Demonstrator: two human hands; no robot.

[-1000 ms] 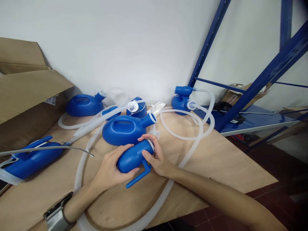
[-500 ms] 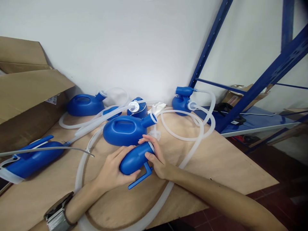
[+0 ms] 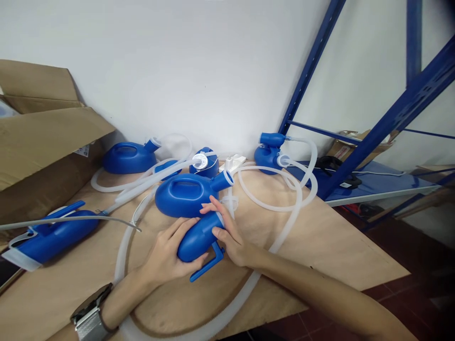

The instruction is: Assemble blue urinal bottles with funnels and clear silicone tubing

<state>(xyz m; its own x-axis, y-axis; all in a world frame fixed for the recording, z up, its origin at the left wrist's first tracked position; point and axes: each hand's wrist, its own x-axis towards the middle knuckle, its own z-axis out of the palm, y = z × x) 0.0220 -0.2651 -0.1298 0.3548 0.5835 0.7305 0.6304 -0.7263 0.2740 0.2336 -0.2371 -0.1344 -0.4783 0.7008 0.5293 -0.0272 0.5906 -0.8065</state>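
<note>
Between both hands, above the wooden table, is a blue plastic urinal head (image 3: pixel 197 240) with a hooked blue handle hanging below it. My left hand (image 3: pixel 168 251) wraps round its rounded left end. My right hand (image 3: pixel 232 239) grips the other end, thumb on top and palm over the pale rim, which is mostly hidden. Just behind stands a blue urinal bottle (image 3: pixel 185 194) with a loop grip and an angled open neck. A translucent hose (image 3: pixel 245 289) curves round beneath my hands and forearms.
Another blue bottle (image 3: pixel 128 157) stands at back left, beside an open cardboard box (image 3: pixel 53 137). A hosed blue urinal head (image 3: pixel 67 232) lies at left. A capped bottle (image 3: pixel 204 161) and another hosed set (image 3: pixel 266 156) are at the back. Blue shelving (image 3: pixel 377 137) stands right.
My right palm has pressed further over the rim end of the urinal head, covering more of it. The whole view has shifted slightly; both hands keep their hold.
</note>
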